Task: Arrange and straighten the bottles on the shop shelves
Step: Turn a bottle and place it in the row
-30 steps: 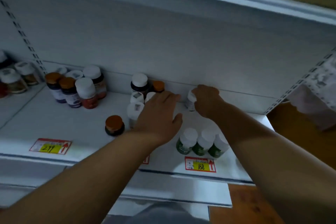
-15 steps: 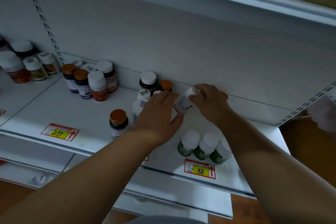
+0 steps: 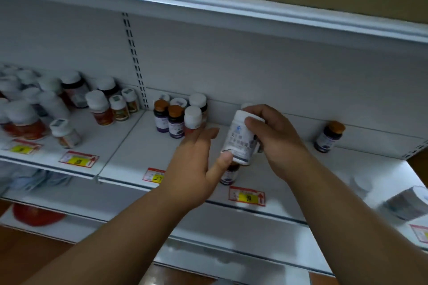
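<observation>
Right hand [image 3: 278, 139] gripping — left hand [image 3: 196, 169] open-fingered

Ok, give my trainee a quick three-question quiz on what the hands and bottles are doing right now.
1. True or false: the right hand grips the white bottle clear of the shelf.
2. Which cap colour has the lone bottle at the far right by the back wall? A) white B) orange C) green
3. Fill in: the left hand has its fingers ____ and its thumb touches the white bottle's lower edge.

Key: 1 true; 2 B; 3 straight (open).
</observation>
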The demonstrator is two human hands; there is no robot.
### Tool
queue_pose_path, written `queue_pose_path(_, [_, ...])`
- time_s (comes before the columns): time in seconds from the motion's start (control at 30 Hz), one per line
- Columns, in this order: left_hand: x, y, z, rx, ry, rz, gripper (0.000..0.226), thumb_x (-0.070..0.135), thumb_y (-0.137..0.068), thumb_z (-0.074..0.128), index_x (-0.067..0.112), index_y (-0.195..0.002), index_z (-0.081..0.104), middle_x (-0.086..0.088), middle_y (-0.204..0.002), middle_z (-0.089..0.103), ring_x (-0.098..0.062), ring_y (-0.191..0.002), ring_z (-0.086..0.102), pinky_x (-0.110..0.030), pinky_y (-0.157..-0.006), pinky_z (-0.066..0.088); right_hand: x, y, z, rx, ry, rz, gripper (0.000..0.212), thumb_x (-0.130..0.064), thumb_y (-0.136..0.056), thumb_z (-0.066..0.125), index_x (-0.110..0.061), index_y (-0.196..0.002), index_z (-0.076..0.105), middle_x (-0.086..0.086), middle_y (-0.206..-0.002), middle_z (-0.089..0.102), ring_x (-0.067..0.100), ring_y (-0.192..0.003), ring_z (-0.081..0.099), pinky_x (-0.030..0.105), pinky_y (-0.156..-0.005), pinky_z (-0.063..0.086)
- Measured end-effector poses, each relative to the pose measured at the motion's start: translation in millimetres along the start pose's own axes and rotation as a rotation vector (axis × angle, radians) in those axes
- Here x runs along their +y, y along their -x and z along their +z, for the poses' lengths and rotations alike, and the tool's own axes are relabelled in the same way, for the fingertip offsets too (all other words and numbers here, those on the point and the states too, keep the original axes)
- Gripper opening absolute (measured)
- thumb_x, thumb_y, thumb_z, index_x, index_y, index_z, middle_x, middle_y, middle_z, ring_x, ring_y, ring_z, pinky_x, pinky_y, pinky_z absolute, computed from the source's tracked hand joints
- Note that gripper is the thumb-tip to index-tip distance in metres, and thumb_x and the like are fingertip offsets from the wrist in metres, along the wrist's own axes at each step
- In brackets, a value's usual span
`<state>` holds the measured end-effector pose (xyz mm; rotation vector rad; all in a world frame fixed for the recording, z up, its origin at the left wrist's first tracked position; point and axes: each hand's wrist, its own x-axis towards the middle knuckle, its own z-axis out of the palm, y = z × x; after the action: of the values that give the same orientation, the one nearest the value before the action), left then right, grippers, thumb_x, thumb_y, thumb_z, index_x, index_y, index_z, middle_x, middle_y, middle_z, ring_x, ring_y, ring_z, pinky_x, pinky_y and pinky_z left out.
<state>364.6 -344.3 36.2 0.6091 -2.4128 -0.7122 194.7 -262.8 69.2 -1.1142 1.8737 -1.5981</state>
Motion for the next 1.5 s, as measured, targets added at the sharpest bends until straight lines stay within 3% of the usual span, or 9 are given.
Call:
queue_pose_path(0.2, [-0.1, 15.2, 2.4, -0.087, 0.109, 0.076, 0.071, 0.065, -0.090, 0.029, 0.013, -0.134, 0.047, -0.005, -0.125, 0.055, -0.017, -0.113, 0.049, -0.036, -0.095, 0.041, -1.2, 40.6, 7.7, 0.082, -0.070, 0.076, 0.028, -0.030, -0.071, 0.048, -0.031, -0.093, 0.066, 0.001, -0.092, 0.069, 0.026, -0.087, 0.065, 0.044, -0.073, 0.053])
queue_pose_path(0.33, [34.2, 15.6, 31.6, -0.169, 0.142, 0.145, 0.074, 0.067, -0.087, 0.027, 0.013, -0.135, 0.047, -0.004, -0.126, 0.054, -0.017, -0.114, 0.048, -0.039, -0.096, 0.040, -2.3, 70.5, -25.8, 0.165, -0.018, 0.062, 0.022, -0.027, -0.072, 0.047, -0.031, -0.087, 0.063, -0.005, -0.078, 0.065, 0.021, -0.077, 0.064, 0.040, -0.064, 0.053])
queue_pose_path(0.53, [103.0, 13.2, 101.4, -0.203, 0.122, 0.221, 0.075, 0.071, -0.087, 0.025, 0.021, -0.140, 0.041, 0.001, -0.136, 0.049, -0.012, -0.121, 0.045, -0.034, -0.099, 0.039, 15.6, 117.0, -125.5, 0.296, 0.127, 0.038, 0.026, -0.063, -0.074, 0.051, -0.042, -0.089, 0.057, -0.014, -0.082, 0.066, 0.010, -0.077, 0.068, 0.033, -0.061, 0.060])
queue_pose_path(0.67, [167.9, 2.0, 175.9, -0.210, 0.135, 0.235, 0.069, 0.067, -0.086, 0.032, 0.023, -0.137, 0.044, 0.003, -0.131, 0.051, -0.012, -0.116, 0.047, -0.035, -0.094, 0.042, 46.5, 138.2, -233.8, 0.344, 0.217, 0.026, 0.019, -0.052, -0.086, 0.055, -0.038, -0.099, 0.056, -0.021, -0.090, 0.063, -0.003, -0.082, 0.064, 0.014, -0.055, 0.051])
queue_pose_path(0.83, [234.7, -10.8, 257.4, -0.183, 0.132, 0.281, 0.056, 0.056, -0.088, 0.049, 0.023, -0.133, 0.048, 0.005, -0.125, 0.054, -0.010, -0.113, 0.049, -0.031, -0.094, 0.042, 81.3, 142.5, -345.1, 0.390, 0.248, 0.032, 0.024, -0.049, -0.077, 0.063, -0.036, -0.097, 0.059, -0.012, -0.089, 0.064, 0.003, -0.079, 0.063, 0.018, -0.062, 0.054])
queue_pose_path(0.97, [259.9, -34.2, 305.0, -0.161, -0.107, 0.249, 0.063, 0.054, -0.086, 0.056, 0.019, -0.137, 0.043, -0.001, -0.136, 0.047, -0.019, -0.122, 0.043, -0.032, -0.101, 0.034, 109.3, 137.7, -394.9, 0.363, 0.254, 0.068, 0.022, -0.042, -0.079, 0.070, -0.039, -0.097, 0.058, -0.014, -0.100, 0.062, 0.000, -0.087, 0.061, 0.008, -0.055, 0.047])
queue_pose_path(1.2, [268.0, -75.4, 366.4, -0.399, -0.373, 0.196, 0.090, 0.059, -0.078, 0.063, 0.028, -0.147, 0.014, -0.003, -0.157, 0.015, -0.029, -0.137, 0.027, -0.043, -0.110, 0.027, 142.5, 126.6, -424.0, 0.309, 0.282, 0.119, 0.025, -0.030, -0.081, 0.072, -0.041, -0.096, 0.054, -0.011, -0.101, 0.059, 0.014, -0.087, 0.063, 0.027, -0.055, 0.059])
queue_pose_path(1.37, [263.0, -79.2, 381.3, -0.470, -0.306, 0.129, 0.074, 0.042, -0.084, 0.063, 0.031, -0.144, 0.021, -0.003, -0.143, 0.034, -0.030, -0.117, 0.049, -0.039, -0.090, 0.042, 153.5, 129.8, -439.3, 0.266, 0.348, 0.127, 0.029, -0.029, -0.082, 0.070, -0.043, -0.098, 0.050, -0.011, -0.106, 0.058, 0.016, -0.088, 0.063, 0.034, -0.051, 0.059])
queue_pose_path(1.5, [263.6, -77.7, 382.0, -0.422, -0.340, 0.078, 0.071, 0.045, -0.082, 0.064, 0.028, -0.140, 0.026, -0.004, -0.136, 0.040, -0.030, -0.109, 0.052, -0.036, -0.081, 0.044, 171.2, 139.0, -429.8, 0.201, 0.457, 0.150, 0.034, -0.023, -0.079, 0.072, -0.043, -0.098, 0.050, -0.013, -0.103, 0.057, 0.012, -0.088, 0.060, 0.036, -0.069, 0.060])
